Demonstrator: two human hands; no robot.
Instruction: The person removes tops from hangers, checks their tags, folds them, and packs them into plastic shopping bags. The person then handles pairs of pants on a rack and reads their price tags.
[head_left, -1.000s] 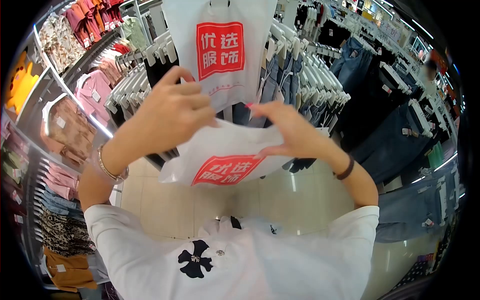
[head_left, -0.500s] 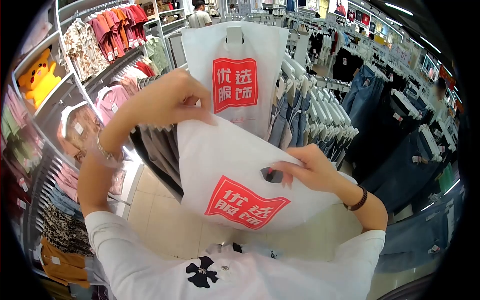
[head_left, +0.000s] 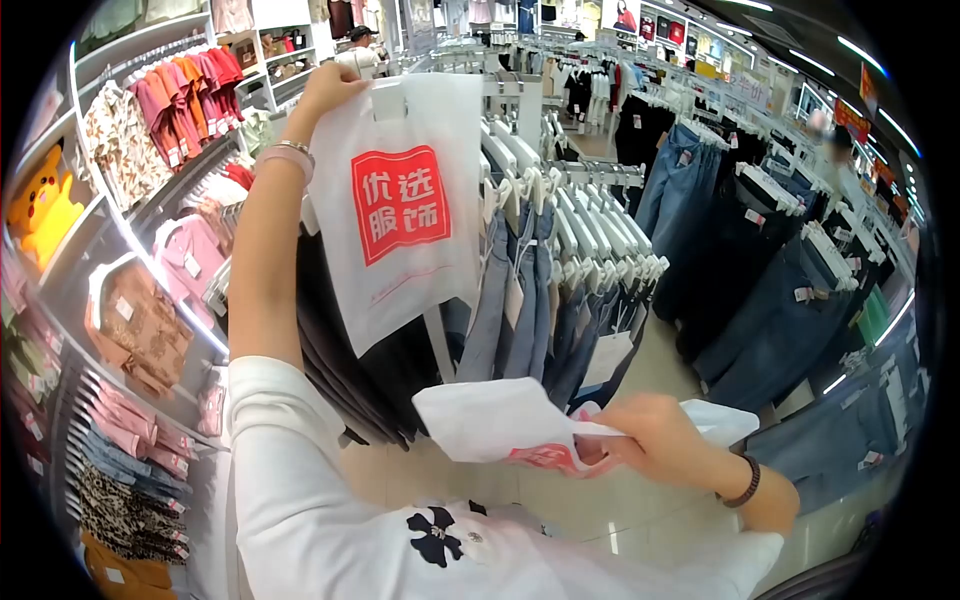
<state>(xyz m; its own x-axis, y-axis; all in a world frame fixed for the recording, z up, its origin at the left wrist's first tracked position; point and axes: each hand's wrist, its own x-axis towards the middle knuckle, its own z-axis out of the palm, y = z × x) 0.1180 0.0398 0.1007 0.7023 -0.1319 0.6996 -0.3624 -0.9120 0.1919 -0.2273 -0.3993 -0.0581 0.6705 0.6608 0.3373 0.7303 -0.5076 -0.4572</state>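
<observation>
My left hand (head_left: 335,90) is raised with its fingers closed at the top left corner of a white plastic shopping bag (head_left: 400,300). That bag hangs at the end of the clothes rack, printed with a red square of white characters. Low on the right, my right hand (head_left: 655,435) is closed around the handle part of a second white plastic shopping bag (head_left: 490,415). This second bag is folded and crumpled, and its red print shows only in part. The fingertips of my left hand are partly hidden.
Behind the hanging bag, a rack holds dark trousers (head_left: 350,350) and jeans (head_left: 515,290) on white hangers (head_left: 600,225). Shelves with shirts (head_left: 190,95) and a yellow plush toy (head_left: 45,210) line the left. More jeans (head_left: 780,330) hang at right. A person (head_left: 362,50) stands far back.
My left hand has let go of the lower bag and moved up to the hanging one. My right hand has moved down and right with the second bag, which has folded together.
</observation>
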